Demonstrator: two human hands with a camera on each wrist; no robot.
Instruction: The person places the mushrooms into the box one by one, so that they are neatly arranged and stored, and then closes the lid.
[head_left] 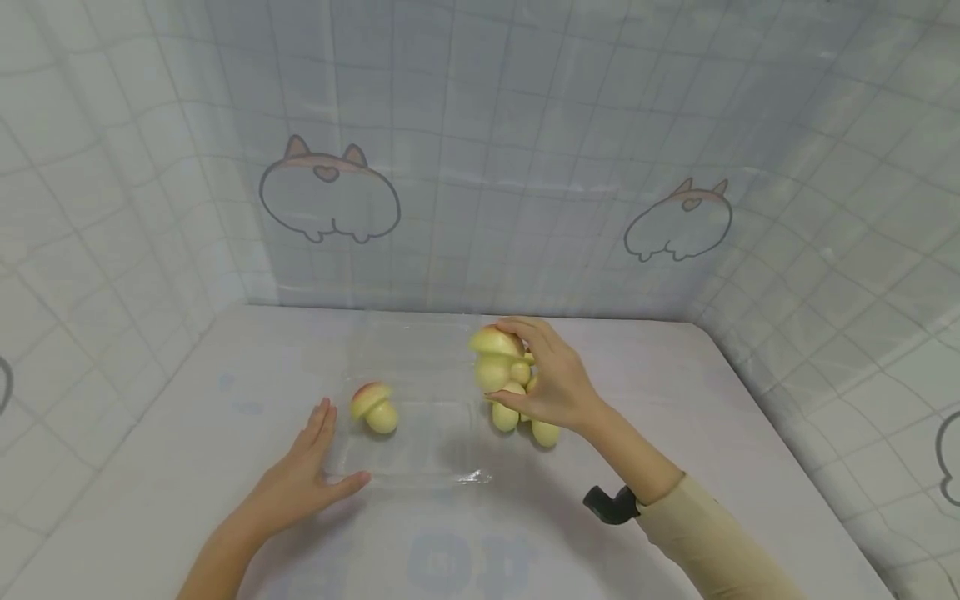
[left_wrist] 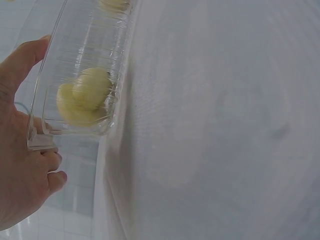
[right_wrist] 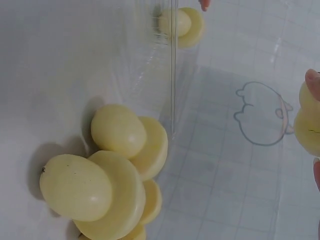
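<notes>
Gripping mushroom in my right hand above other mushrooms; my left hand, fingers extended, touches clear box.

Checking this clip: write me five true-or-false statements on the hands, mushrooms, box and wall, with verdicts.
1. The right hand holds a yellow mushroom. True.
2. The left hand is beside the clear box. True.
3. The clear box contains three mushrooms. False: it contains one mushroom.
4. The mushroom pile lies left of the clear box. False: it lies to the right.
5. The back wall is solid black. False: it is pale, with grid lines.
</notes>
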